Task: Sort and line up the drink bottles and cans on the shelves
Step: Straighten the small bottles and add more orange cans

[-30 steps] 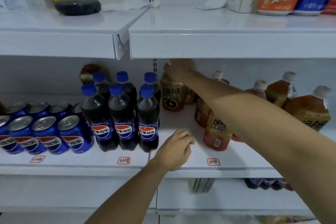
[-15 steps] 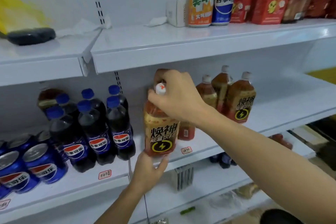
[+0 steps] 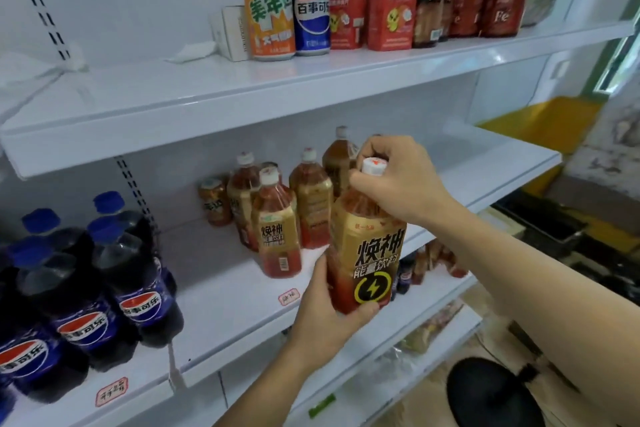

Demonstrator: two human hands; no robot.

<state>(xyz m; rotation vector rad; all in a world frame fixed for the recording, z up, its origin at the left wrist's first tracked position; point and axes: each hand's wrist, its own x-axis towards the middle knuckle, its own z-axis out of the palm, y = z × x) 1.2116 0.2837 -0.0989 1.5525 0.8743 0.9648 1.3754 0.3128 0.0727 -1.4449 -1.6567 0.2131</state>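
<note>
Both hands on the gold energy drink bottle (image 3: 367,253), held upright just off the middle shelf's (image 3: 242,308) front edge. Right hand (image 3: 398,180) curls round the white cap (image 3: 374,165), left hand (image 3: 329,308) cups the base. Matching bottles (image 3: 277,236) stand behind.

The shelf (image 3: 346,87) looks like smooth, glossy white metal. The energy drink bottle (image 3: 367,253) is clear plastic with a shiny gold wrap. The cans (image 3: 291,7) are glossy metal.
</note>
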